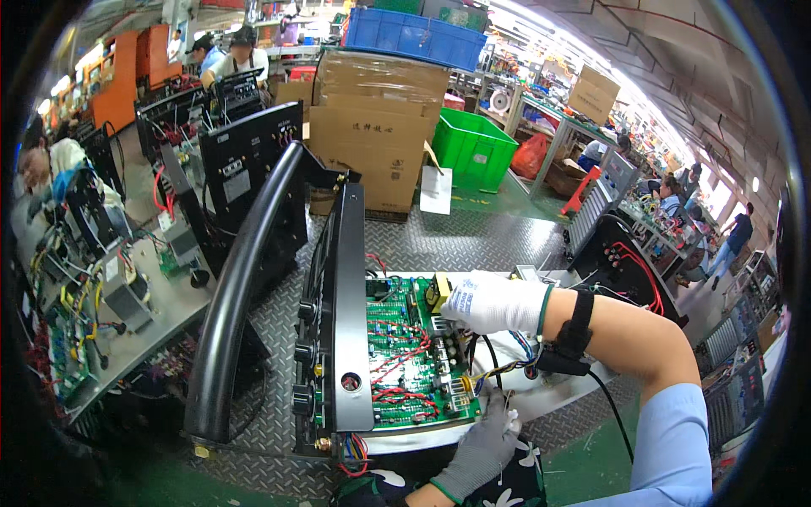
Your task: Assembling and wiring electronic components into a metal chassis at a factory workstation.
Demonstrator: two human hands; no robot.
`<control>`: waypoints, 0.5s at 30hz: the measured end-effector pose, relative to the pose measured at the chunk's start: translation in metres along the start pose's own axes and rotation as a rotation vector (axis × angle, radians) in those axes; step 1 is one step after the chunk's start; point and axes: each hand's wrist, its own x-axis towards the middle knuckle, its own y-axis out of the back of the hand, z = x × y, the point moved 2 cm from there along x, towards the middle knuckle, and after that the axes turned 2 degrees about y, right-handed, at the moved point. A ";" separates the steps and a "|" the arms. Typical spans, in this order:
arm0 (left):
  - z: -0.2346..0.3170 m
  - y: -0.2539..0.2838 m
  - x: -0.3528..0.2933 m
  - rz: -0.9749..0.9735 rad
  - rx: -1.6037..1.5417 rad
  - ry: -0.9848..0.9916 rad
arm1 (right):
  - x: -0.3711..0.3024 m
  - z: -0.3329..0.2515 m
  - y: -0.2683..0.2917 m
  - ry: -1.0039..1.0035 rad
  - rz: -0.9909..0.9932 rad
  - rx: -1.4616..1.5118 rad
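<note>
Fingers curl on the right hand [497, 304] at 2 o'clock of the green board [405, 359], perhaps steadying it; left hand [480, 446], 5 o'clock: cannot tell either grip.

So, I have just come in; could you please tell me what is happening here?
A person has both gloved hands at a green circuit board, which lies beside an upright black panel. The white-gloved right hand is at the board's far right corner, next to a yellow component. The grey-gloved left hand is near the close right corner, below a bundle of coloured wires. What the fingers grip, if anything, is not clear.
</note>
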 end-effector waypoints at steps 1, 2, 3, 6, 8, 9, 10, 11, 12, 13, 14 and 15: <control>0.004 0.000 -0.001 0.000 0.021 -0.007 | -0.002 0.005 -0.002 0.065 -0.049 -0.042; 0.007 0.001 -0.003 0.004 0.033 0.020 | -0.004 0.010 -0.003 0.129 -0.096 -0.085; 0.011 0.002 -0.005 0.009 0.046 0.046 | -0.004 0.016 -0.002 0.095 -0.116 -0.001; -0.010 -0.003 0.000 0.071 0.057 -0.020 | 0.009 0.017 -0.008 -0.010 -0.210 0.041; -0.018 0.001 0.002 0.116 0.029 -0.098 | -0.003 0.005 0.008 -0.074 -0.144 0.113; -0.013 0.003 -0.002 0.116 -0.063 -0.088 | -0.010 0.017 0.007 0.037 -0.006 0.127; -0.005 0.005 -0.009 0.108 -0.045 -0.090 | -0.018 0.025 0.004 0.157 0.120 0.142; 0.002 0.006 -0.013 0.085 -0.128 -0.059 | -0.030 0.021 0.017 0.071 0.184 0.260; 0.008 0.007 -0.018 0.059 -0.213 -0.027 | -0.045 0.013 0.028 -0.037 0.285 0.331; 0.020 0.009 -0.026 0.127 -0.312 -0.109 | -0.067 0.003 0.039 -0.061 0.434 0.394; 0.014 0.016 -0.023 0.216 -0.304 -0.177 | -0.087 -0.006 0.048 -0.078 0.582 0.458; 0.018 0.026 -0.028 0.341 -0.383 -0.227 | -0.107 -0.015 0.050 -0.111 0.599 0.489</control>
